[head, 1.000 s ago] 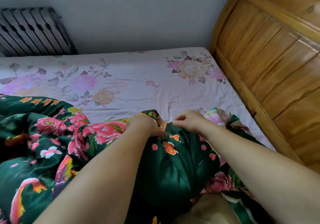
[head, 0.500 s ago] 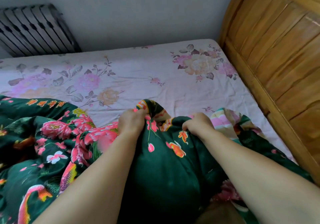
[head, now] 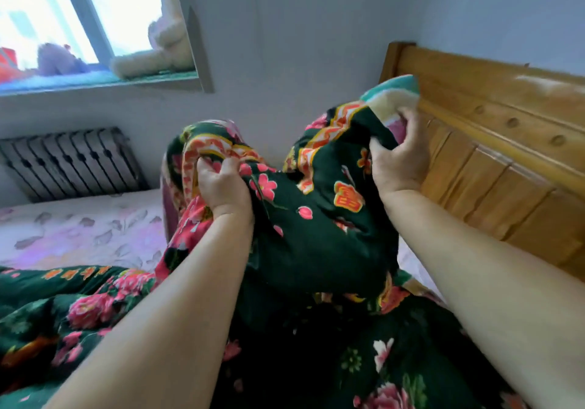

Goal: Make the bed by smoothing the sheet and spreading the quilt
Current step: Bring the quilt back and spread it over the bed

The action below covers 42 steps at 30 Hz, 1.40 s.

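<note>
Above the sheet (head: 79,234), I see my left hand (head: 223,188) and right hand (head: 400,158) both gripping the raised quilt (head: 316,218) edge.

Bed (head: 493,142) with a wooden headboard at the right, planks and round knobs showing. Covered by a pale pink sheet (head: 79,231) with faded flowers and leaves, lying flat left of the headboard and reaching back to the wall. Over the near part of the sheet, a dark green quilt (head: 316,244) with pink and orange flowers, rumpled across the foreground, one bunched portion raised off the sheet just beside the headboard. A narrow strip of sheet visible between quilt and headboard.
</note>
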Available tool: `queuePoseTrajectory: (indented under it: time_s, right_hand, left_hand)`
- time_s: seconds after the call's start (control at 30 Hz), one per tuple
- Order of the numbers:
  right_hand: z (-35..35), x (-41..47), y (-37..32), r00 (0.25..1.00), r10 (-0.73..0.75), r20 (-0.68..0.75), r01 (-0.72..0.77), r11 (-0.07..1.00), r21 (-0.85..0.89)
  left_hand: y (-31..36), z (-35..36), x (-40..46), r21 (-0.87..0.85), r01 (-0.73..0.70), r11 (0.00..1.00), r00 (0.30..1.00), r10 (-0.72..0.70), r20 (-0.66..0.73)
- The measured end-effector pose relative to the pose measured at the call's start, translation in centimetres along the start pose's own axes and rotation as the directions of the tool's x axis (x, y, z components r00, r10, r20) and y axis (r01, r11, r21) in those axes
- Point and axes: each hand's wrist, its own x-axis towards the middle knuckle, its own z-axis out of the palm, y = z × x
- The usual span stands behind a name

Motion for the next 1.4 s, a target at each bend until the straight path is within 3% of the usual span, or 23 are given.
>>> queuePoseTrajectory:
  time_s: [0.07,0.17,0.2,0.27,0.33,0.37,0.47,0.53,0.57,0.6,0.63,0.7,0.73,0.77,0.87,0.97,1.0,1.07,1.13,1.2,1.3,1.4]
  right_hand:
    - [-1.6,-0.5,2.4,0.999,0.028,-0.023,-0.029,0.998,-0.055]
    - [-4.6,-3.0,7.4,0.97,0.242,0.007,-0.229,0.929,-0.292]
    - [-5.6,-4.0,9.1,0.932,0.358,0.063,-0.304,0.863,-0.404]
    - [-6.6,-6.5,12.8,0.757,0.624,0.193,-0.325,0.617,-0.717]
    - [-6.8,-8.9,15.4,0.612,0.758,0.225,-0.159,0.396,-0.904]
    - [-6.8,-9.8,16.1,0.606,0.759,0.237,-0.095,0.365,-0.926]
    - [-5.9,-11.0,14.2,0.624,0.705,0.337,-0.008,0.437,-0.899]
    - [-4.9,-11.1,12.7,0.561,0.695,0.45,0.018,0.534,-0.846]
    - [-4.4,-11.3,12.0,0.498,0.694,0.521,-0.012,0.606,-0.795]
    - [-4.0,-11.5,11.0,0.388,0.703,0.595,-0.075,0.668,-0.74]
    - [-3.7,-11.8,10.1,0.229,0.707,0.67,-0.189,0.707,-0.681]
    - [-3.0,-13.0,8.6,-0.091,0.675,0.732,-0.468,0.62,-0.63]
    - [-2.4,-13.6,7.9,-0.17,0.655,0.736,-0.55,0.557,-0.623]
    - [-1.5,-14.2,7.3,-0.201,0.647,0.736,-0.625,0.493,-0.605]
    - [1.9,-16.0,6.8,-0.121,0.742,0.659,-0.777,0.343,-0.528]
    - [3.8,-16.7,7.1,0.072,0.841,0.537,-0.808,0.365,-0.463]
    - [4.1,-16.7,7.4,0.133,0.856,0.5,-0.806,0.387,-0.447]
    - [4.2,-16.1,7.3,0.224,0.849,0.479,-0.806,0.438,-0.399]
    - [4.5,-15.1,6.5,0.332,0.801,0.499,-0.782,0.529,-0.33]
    - [4.8,-13.4,5.4,0.5,0.7,0.51,-0.659,0.689,-0.301]
    - [5.2,-10.8,3.8,0.72,0.444,0.533,-0.282,0.889,-0.361]
    - [5.3,-9.8,3.3,0.821,0.183,0.541,0.066,0.91,-0.409]
  left_hand:
    - [-3.1,-0.7,-0.4,-0.112,0.106,0.988,0.991,-0.096,0.091]
    - [-7.3,-3.3,-2.3,-0.001,0.297,0.955,0.939,-0.292,0.185]
    - [-8.7,-4.3,-3.4,0.103,0.352,0.93,0.909,-0.366,0.198]
    - [-11.7,-6.0,-5.8,0.329,0.382,0.864,0.861,-0.462,0.214]
    - [-14.7,-7.1,-7.9,0.597,0.266,0.757,0.837,-0.488,0.246]
    - [-16.0,-7.3,-8.7,0.7,0.202,0.685,0.822,-0.507,0.258]
    - [-17.5,-7.2,-9.8,0.813,0.098,0.574,0.769,-0.562,0.304]
    - [-17.0,-6.8,-9.8,0.85,0.045,0.525,0.751,-0.579,0.318]
    - [-16.9,-6.8,-9.6,0.858,0.028,0.513,0.745,-0.583,0.325]
    - [-16.7,-6.7,-9.3,0.86,0.028,0.51,0.745,-0.585,0.322]
    - [-16.6,-6.6,-9.1,0.859,0.042,0.511,0.744,-0.59,0.315]
    - [-16.4,-6.5,-8.9,0.846,0.04,0.531,0.741,-0.584,0.332]
    - [-16.1,-6.4,-9.0,0.838,0.026,0.546,0.734,-0.579,0.355]
    - [-16.0,-6.3,-9.1,0.826,0.004,0.563,0.73,-0.566,0.383]
    - [-15.1,-6.1,-9.3,0.813,-0.133,0.566,0.703,-0.525,0.48]
    - [-13.9,-6.3,-8.1,0.813,-0.205,0.544,0.622,-0.569,0.538]
    - [-13.4,-6.4,-7.4,0.808,-0.189,0.557,0.625,-0.567,0.537]
    - [-13.0,-7.0,-5.6,0.825,-0.195,0.53,0.724,-0.49,0.485]
    - [-13.4,-8.1,-3.4,0.885,-0.368,0.285,0.803,-0.382,0.457]
    - [-14.3,-9.1,-1.4,0.917,-0.386,0.101,0.795,-0.467,0.387]
    - [-15.8,-9.5,0.7,0.944,-0.322,0.069,0.739,-0.606,0.296]
    - [-17.5,-9.4,1.4,0.928,-0.372,0.011,0.667,-0.693,0.275]
